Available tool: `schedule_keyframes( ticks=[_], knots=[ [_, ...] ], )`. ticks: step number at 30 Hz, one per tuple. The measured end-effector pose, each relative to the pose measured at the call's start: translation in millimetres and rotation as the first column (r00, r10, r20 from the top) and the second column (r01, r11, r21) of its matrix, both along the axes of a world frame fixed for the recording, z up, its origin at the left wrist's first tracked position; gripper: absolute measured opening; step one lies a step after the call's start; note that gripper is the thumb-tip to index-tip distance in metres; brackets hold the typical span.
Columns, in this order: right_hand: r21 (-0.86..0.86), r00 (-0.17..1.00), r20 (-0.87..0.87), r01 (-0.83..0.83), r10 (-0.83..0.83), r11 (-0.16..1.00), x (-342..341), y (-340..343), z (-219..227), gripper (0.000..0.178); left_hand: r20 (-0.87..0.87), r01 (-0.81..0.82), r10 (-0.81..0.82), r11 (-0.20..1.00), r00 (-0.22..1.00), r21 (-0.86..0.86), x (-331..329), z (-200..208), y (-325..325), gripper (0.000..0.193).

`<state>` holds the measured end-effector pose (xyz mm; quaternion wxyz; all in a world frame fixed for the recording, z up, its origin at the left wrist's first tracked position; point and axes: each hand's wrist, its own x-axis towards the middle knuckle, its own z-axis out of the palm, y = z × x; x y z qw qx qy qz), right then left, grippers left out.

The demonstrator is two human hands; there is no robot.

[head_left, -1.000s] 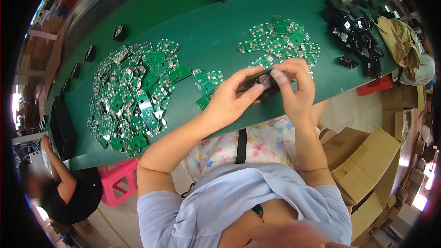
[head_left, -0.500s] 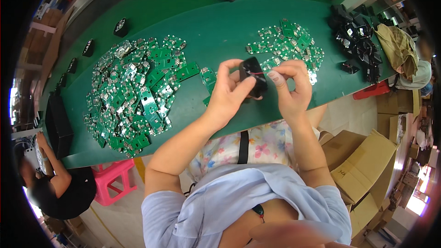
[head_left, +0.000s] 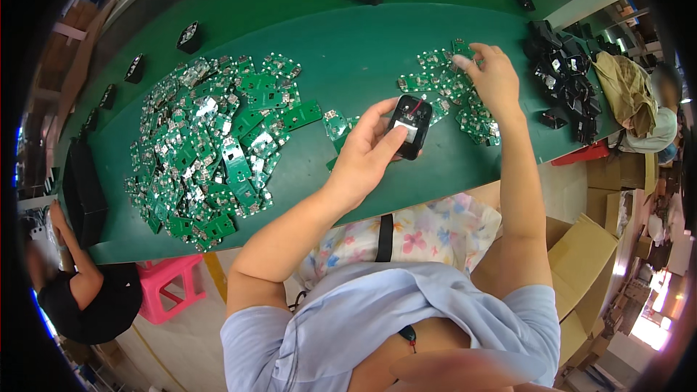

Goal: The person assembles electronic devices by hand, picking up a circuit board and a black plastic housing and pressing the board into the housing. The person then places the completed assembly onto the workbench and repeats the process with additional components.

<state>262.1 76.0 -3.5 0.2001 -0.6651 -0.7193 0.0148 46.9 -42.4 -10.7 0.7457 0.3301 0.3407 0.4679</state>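
The left hand (head_left: 367,156) is closed around a small black rectangular plastic housing (head_left: 409,127), thumb on its near-left side and fingers behind it, holding it tilted above the green table mat (head_left: 341,43) with its open face up; a pale square part and a thin red wire show inside. The right hand (head_left: 494,80) is stretched out to the far right with its fingers loosely spread, resting their tips on the small heap of green circuit boards (head_left: 454,91) that lies just right of the housing; whether it has pinched a board cannot be told. A few loose green boards (head_left: 335,125) lie just left of the left hand. Well apart to the left spreads a much larger heap of green circuit boards (head_left: 210,145). At the far right edge of the mat sits a pile of black plastic housings (head_left: 566,80). To the near left, beyond the mat's edge, stands a pink plastic stool (head_left: 170,287) beside another person in a black top (head_left: 94,297).
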Motion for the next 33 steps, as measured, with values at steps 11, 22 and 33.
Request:
schedule_keyframes(
  ticks=[11, 22, 33],
  knots=[
    [0.0, 0.991, 0.121, -0.054, 0.054, 0.999, 3.1, 5.4, 5.8, 0.025, -0.123, -0.023, 0.026, 0.999, 0.992, 0.026, -4.5, -10.0, 5.6, 0.04],
    [0.026, 0.276, -0.956, -0.254, 0.098, 0.967, -44.7, -90.0, 34.5, 0.021, -0.134, -0.055, 0.063, 0.996, 0.989, 0.065, -1.1, -12.3, 5.2, 0.04],
    [-0.011, 0.181, -0.982, -0.301, 0.045, 0.953, -53.9, -100.4, 19.1, 0.019, -0.187, -0.041, 0.055, 0.996, 0.981, 0.073, -0.3, -10.3, 4.9, 0.04]
  ],
)
